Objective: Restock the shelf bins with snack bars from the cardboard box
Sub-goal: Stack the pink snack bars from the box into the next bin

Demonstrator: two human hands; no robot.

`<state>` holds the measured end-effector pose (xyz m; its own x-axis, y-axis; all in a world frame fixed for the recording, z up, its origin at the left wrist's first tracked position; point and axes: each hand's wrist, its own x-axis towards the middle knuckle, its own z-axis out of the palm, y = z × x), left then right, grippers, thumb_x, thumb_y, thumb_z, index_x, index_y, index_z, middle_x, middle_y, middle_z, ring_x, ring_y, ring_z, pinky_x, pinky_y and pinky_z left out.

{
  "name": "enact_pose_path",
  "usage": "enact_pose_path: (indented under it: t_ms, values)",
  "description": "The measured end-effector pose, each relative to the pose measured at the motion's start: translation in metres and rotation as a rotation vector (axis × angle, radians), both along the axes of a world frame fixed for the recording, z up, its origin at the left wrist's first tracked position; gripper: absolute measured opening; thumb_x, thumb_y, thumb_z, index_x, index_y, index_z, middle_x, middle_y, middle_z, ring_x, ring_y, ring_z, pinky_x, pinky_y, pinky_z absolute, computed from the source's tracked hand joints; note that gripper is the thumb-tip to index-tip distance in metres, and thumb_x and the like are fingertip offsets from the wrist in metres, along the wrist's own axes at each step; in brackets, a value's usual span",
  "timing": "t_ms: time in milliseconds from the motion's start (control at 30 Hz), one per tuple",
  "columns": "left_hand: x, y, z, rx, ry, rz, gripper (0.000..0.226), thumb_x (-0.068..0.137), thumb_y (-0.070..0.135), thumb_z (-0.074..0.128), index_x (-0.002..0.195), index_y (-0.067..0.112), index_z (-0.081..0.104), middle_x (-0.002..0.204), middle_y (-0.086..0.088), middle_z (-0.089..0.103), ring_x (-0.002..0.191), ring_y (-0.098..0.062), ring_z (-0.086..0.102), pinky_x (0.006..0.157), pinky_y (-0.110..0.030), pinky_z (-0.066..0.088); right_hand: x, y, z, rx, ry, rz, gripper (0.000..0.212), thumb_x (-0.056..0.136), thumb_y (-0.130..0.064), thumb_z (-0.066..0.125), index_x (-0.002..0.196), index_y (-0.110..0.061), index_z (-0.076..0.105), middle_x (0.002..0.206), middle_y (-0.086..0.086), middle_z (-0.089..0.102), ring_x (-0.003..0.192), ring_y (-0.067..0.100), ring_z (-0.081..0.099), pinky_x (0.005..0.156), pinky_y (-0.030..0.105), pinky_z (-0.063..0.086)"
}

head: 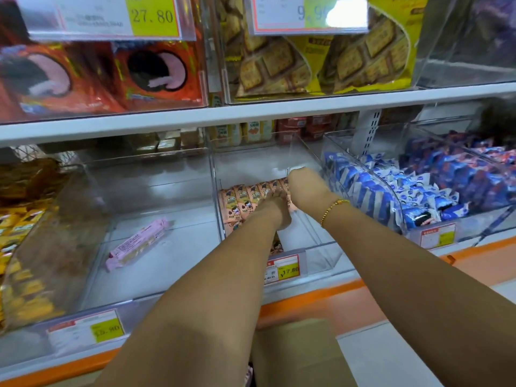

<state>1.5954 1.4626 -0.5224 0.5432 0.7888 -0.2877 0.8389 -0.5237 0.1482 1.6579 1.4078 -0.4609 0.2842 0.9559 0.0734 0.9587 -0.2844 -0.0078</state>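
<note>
The clear left bin (178,263) holds one pink packet (136,243). In the middle bin (321,254), peach snack bars (243,203) stand in a row against its left wall. The left hand (275,210) rests on them, its fingers too blurred to tell. The right hand (305,188) curls at the row's far end, though I cannot tell if it grips anything. The right bin (474,231) is heaped with blue packets (391,185). The cardboard box (298,356) sits near, under the forearms.

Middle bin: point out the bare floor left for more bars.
Bare floor lies in the middle bin behind the snack bars, up to the back wall, and in its front right corner. It is crowded at the row, where the left hand and right hand meet.
</note>
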Motion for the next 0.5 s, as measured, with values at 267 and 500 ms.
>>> enact_pose_path:
  t_ms: [267, 500]
  values:
    - [-0.024, -0.045, 0.056, 0.061, -0.433, 0.204, 0.028, 0.094, 0.008, 0.046, 0.117, 0.002, 0.059, 0.112, -0.015, 0.063, 0.102, -0.026, 0.059, 0.082, -0.032, 0.046, -0.006, -0.070, 0.030, 0.160, 0.108, -0.047, 0.029, 0.087, -0.013, 0.062, 0.065, -0.011, 0.043, 0.074, 0.008, 0.055, 0.090, 0.030, 0.062, 0.063, 0.028, 0.037]
    - [-0.135, -0.157, 0.072, 0.437, -0.976, 0.140, 0.032, 0.091, 0.034, 0.053, 0.070, 0.010, 0.055, 0.059, -0.002, 0.055, 0.060, -0.022, 0.050, 0.056, -0.034, 0.031, -0.055, -0.150, 0.044, -0.018, 0.273, 0.270, 0.033, 0.083, 0.008, 0.052, 0.110, -0.007, 0.063, 0.114, 0.009, 0.062, 0.103, 0.025, 0.057, 0.070, 0.026, 0.040]
